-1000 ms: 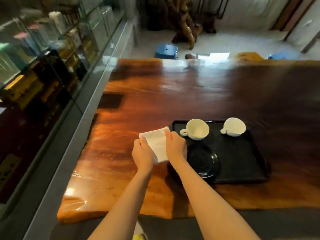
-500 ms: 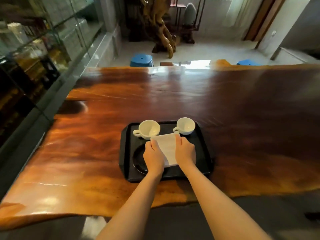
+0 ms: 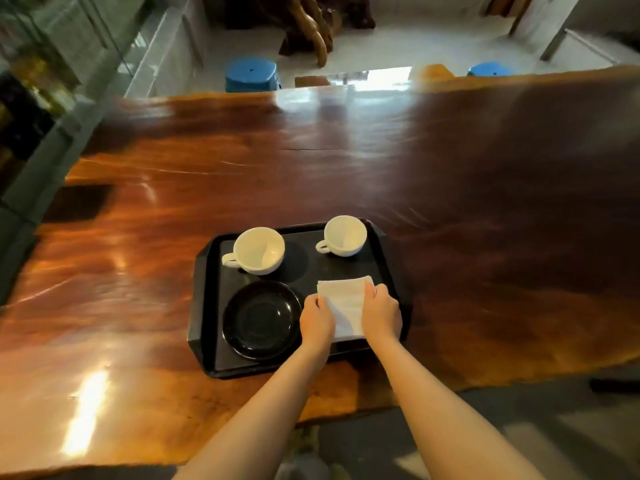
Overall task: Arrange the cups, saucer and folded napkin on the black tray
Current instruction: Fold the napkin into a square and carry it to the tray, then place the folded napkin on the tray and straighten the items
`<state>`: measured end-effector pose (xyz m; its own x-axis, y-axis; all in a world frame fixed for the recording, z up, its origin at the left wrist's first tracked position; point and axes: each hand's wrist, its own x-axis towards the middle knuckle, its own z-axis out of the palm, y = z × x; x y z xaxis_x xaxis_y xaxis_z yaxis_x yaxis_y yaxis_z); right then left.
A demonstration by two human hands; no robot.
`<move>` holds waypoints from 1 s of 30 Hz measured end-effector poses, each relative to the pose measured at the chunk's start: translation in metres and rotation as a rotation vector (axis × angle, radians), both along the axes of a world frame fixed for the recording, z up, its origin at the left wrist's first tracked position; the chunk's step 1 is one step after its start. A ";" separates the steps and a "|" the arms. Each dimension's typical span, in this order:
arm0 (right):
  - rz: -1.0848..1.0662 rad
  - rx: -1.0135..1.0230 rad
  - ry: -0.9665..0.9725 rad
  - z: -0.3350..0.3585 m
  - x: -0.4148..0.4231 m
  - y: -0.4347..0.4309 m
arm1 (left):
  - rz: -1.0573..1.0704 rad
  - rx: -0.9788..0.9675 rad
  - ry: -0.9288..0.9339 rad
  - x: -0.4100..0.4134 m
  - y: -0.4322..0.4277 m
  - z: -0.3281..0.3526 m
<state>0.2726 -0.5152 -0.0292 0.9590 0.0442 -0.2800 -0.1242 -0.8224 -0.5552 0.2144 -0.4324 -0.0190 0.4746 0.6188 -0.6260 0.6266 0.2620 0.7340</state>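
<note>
Hands first, as I see them through the head camera: my left hand [image 3: 317, 323] and my right hand [image 3: 381, 315] both have hold of the white folded napkin [image 3: 346, 303], one on each side. The left hand's fingers curl round its left edge and the right hand's fingers wrap over its right edge, so neither hand is spread open. The napkin is over the near right corner of the black rectangular plastic tray [image 3: 203, 292], and its far edge points toward the cups. I cannot tell whether it lies fully flat on the tray floor or is held just above it.

In the near left corner of the tray lies the glossy black round saucer [image 3: 261, 319], just beside my left hand and close to the napkin's left edge. The larger cream ceramic cup [image 3: 259, 250] stands upright in the far left corner, handle turned to the left. The smaller white ceramic cup [image 3: 345, 235] stands upright at the far right corner, handle also to the left, well apart from the first cup.

The tray rests near the near edge of the long polished reddish-brown wooden table [image 3: 450, 202]. Beyond the table's far edge I see a blue plastic stool [image 3: 251, 74], and a glass-fronted cabinet [image 3: 52, 64] runs along the left side
</note>
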 end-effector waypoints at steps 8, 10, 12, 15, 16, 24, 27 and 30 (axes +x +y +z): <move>0.098 -0.107 0.093 -0.036 0.010 0.003 | -0.115 0.022 -0.010 0.011 -0.001 -0.024; 0.130 -0.071 0.086 -0.041 0.005 -0.003 | -0.143 0.081 -0.030 0.012 -0.004 -0.027; 0.194 -0.048 0.063 -0.044 0.003 -0.009 | -0.192 0.170 -0.036 0.009 -0.010 -0.032; 0.299 -0.056 0.013 -0.043 0.005 -0.016 | -0.251 0.285 -0.064 0.001 -0.017 -0.041; 0.332 -0.039 0.015 -0.043 0.006 -0.018 | -0.266 0.323 -0.082 -0.001 -0.018 -0.046; 0.703 -0.234 -0.001 -0.051 0.011 -0.038 | -0.520 0.535 -0.016 -0.005 -0.024 -0.069; 0.741 -0.287 -0.044 -0.056 0.014 -0.039 | -0.590 0.732 0.164 -0.001 -0.025 -0.074; 0.760 -0.268 -0.035 -0.057 0.015 -0.041 | -0.633 0.823 0.227 0.002 -0.024 -0.072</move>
<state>0.2873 -0.5561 -0.0859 0.7024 0.6233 -0.3438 0.5362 -0.7809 -0.3204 0.2159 -0.4562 -0.0908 0.7832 0.5730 -0.2415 0.6192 -0.6837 0.3861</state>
